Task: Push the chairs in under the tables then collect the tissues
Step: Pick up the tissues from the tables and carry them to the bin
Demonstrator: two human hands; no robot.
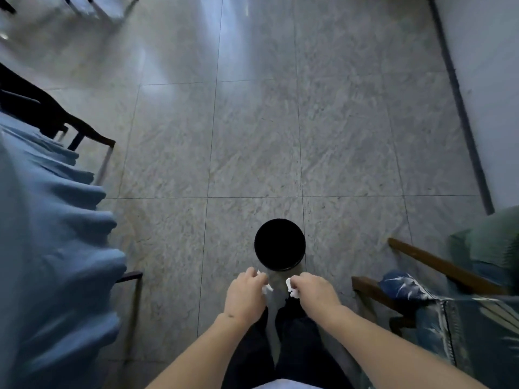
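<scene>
My left hand (pixel 245 296) is closed around a crumpled white tissue (pixel 266 287) that pokes out past the fingers. My right hand (pixel 316 292) grips another white tissue (pixel 290 287) the same way. Both hands hover side by side just short of a round bin (pixel 280 244) with a black opening, which stands on the tiled floor straight ahead of me. A dark wooden chair (pixel 84 130) is tucked against the table with the blue cloth (pixel 50 248) on my left.
A wooden-framed seat with green and blue patterned cushions (pixel 438 293) sits close on my right. A white wall with a dark skirting strip (pixel 460 108) runs along the right. Grey stone tiles stretch ahead; more chair legs (pixel 81 4) show at the far top left.
</scene>
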